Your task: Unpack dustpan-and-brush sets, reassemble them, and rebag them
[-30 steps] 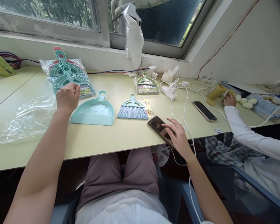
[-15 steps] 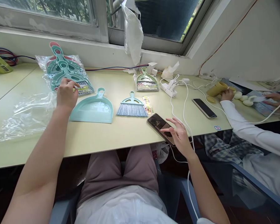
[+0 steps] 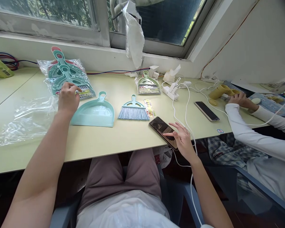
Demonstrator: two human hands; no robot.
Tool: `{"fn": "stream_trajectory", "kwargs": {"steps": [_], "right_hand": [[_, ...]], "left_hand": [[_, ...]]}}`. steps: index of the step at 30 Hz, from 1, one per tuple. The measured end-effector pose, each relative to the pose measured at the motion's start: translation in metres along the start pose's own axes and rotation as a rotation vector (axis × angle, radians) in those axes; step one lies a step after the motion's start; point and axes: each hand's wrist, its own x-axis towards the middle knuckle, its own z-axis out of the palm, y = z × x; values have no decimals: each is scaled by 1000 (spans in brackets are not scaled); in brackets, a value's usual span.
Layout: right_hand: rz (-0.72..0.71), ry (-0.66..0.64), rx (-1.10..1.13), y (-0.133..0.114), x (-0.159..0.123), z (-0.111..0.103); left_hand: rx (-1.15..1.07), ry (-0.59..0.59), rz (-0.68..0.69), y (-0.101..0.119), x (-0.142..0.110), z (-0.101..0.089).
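My left hand rests on the lower front of the bagged dustpan-and-brush sets, its fingers loosely bent and apart. Beside it lies a loose light-blue dustpan. Right of that is a small hand brush with blue bristles, and a yellow printed card touches its edge. Over a smartphone at the table's front edge is my right hand, fingers spread, with fingertips at the dark screen. A white cable runs under the right forearm.
A clear plastic bag lies at left. Toward the back are a smaller bagged brush set and a white power strip with trailing cables. A second phone lies at right, near a co-worker's hands and yellow pieces.
My two hands stay where they were. The co-worker's hands have come together at the yellow pieces. The view has tilted slightly.
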Motion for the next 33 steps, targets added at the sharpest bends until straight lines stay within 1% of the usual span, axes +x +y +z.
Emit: {"fn": "stream_trajectory", "kwargs": {"steps": [11,14,17,19,22,24,26,28,30,33], "right_hand": [[-13,-11,14,1,-1,0],[-19,22,74,1,-1,-1],[28,49,101,1,-2,-3],[69,0,70,1,-3,-5],[111,-124,-9,0,-7,-7],[123,-159,-54,1,-10,-7],[127,-126,-69,2,-12,-5],[130,-63,-71,3,-14,-2],[137,-2,-83,3,-16,2],[145,55,-126,6,-19,6]], "left_hand": [[-54,5,15,0,-1,-1],[-79,17,13,-1,-1,0],[-106,20,13,-2,0,2],[-120,20,15,-2,0,4],[-120,2,7,-3,1,7],[-135,-12,21,-3,2,8],[-167,-12,49,-3,2,9],[-193,-9,66,-2,2,10],[-204,-18,64,-1,2,11],[-211,-49,57,-2,2,12]]}}
